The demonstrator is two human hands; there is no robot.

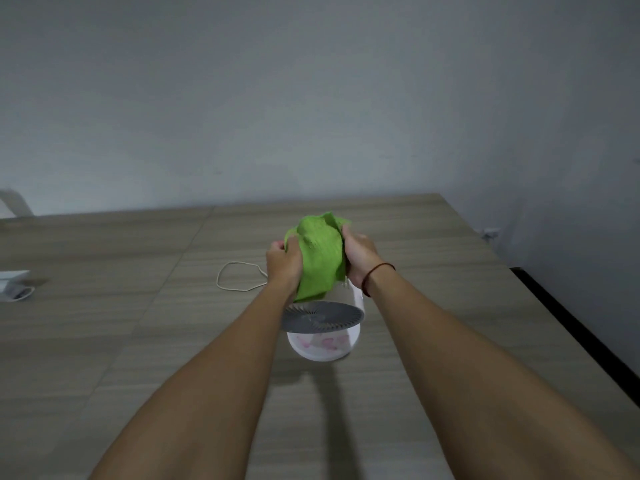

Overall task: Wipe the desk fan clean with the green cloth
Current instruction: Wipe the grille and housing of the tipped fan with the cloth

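Observation:
The small white desk fan (pixel 322 320) stands on the wooden table, its grey grille facing up and towards me and pink marks showing on its round white base. The green cloth (pixel 320 258) is bunched between both hands and hangs over the fan's upper rear part, hiding it. My left hand (pixel 284 263) grips the cloth's left side. My right hand (pixel 360 256), with a dark band on its wrist, grips the right side. Whether either hand also touches the fan under the cloth is hidden.
The fan's white cable (pixel 239 277) loops on the table (pixel 138 323) to the left of my hands. A white object (pixel 14 284) lies at the far left edge. The table's right edge (pixel 568 317) runs diagonally beside a dark strip. A grey wall rises behind.

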